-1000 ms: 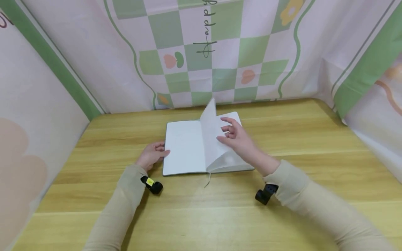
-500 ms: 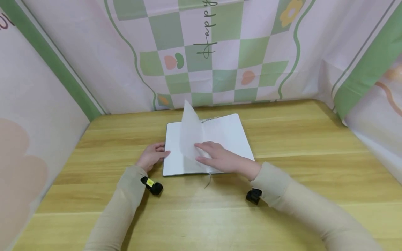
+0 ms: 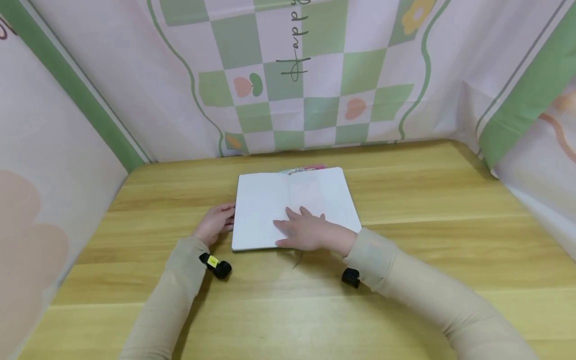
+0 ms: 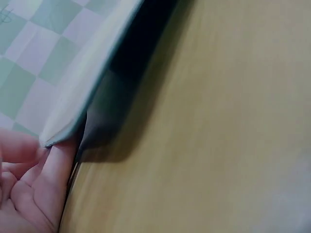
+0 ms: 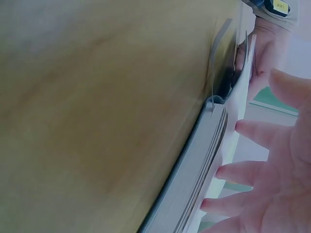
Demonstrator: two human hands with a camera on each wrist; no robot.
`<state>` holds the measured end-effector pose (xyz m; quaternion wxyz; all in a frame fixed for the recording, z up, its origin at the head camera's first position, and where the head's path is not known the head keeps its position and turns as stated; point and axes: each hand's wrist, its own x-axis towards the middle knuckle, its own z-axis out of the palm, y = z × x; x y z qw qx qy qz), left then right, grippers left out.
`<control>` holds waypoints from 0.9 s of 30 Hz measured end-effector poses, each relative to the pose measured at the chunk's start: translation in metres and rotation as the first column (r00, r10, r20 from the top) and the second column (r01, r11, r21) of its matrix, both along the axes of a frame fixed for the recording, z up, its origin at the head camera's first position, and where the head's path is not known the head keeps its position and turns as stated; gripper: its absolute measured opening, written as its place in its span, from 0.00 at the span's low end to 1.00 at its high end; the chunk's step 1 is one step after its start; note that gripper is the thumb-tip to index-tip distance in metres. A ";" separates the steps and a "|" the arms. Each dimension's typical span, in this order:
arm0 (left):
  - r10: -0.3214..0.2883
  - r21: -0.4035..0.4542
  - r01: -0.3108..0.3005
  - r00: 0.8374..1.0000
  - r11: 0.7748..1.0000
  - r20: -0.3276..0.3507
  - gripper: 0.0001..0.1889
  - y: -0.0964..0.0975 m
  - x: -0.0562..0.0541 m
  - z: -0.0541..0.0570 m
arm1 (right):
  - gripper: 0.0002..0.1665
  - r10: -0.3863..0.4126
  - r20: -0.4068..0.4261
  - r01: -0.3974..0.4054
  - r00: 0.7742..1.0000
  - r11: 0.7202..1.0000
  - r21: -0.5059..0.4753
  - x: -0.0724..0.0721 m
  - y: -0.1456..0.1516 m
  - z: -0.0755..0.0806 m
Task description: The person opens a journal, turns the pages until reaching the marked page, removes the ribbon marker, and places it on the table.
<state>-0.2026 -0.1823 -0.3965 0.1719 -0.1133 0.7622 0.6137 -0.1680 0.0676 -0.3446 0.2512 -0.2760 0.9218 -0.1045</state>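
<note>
An open notebook (image 3: 261, 205) with blank white pages and a dark green cover lies on the wooden table. At its left edge my left hand (image 3: 214, 223) grips the cover; the left wrist view shows fingers beneath the cover edge (image 4: 99, 82) and the thumb against its corner, that side slightly raised off the table. My right hand (image 3: 306, 231) lies over the lower middle of the pages with its fingers spread. In the right wrist view, the straight fingertips of the right hand (image 5: 272, 165) touch the page near the spine. A thin ribbon bookmark (image 5: 216, 53) hangs from the spine.
Behind the notebook's top edge a pink and patterned item (image 3: 310, 168) peeks out, mostly hidden. The wooden table (image 3: 288, 310) meets a green-and-white checked curtain (image 3: 324, 110) at the back, and cloth hangs at both sides.
The raised page has turned over from right to left and now lies flat. My right hand has moved left and down onto the pages, its fingers spreading. The left hand has stayed at the edge.
</note>
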 end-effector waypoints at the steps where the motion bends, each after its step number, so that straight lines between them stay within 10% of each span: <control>1: 0.005 0.003 -0.005 1.000 1.000 0.012 0.23 0.000 0.001 0.000 | 0.38 0.001 -0.003 -0.001 1.000 1.000 0.006 0.000 -0.001 0.000; 15: -0.029 -0.096 0.028 1.000 0.995 -0.005 0.29 0.000 0.000 0.001 | 0.35 0.054 0.010 -0.052 0.998 0.993 -0.107 -0.014 0.022 0.008; 27: -0.022 -0.114 0.023 1.000 0.993 0.013 0.29 0.001 0.000 0.002 | 0.46 -0.010 -0.077 0.005 0.997 0.997 -0.078 -0.067 0.079 0.000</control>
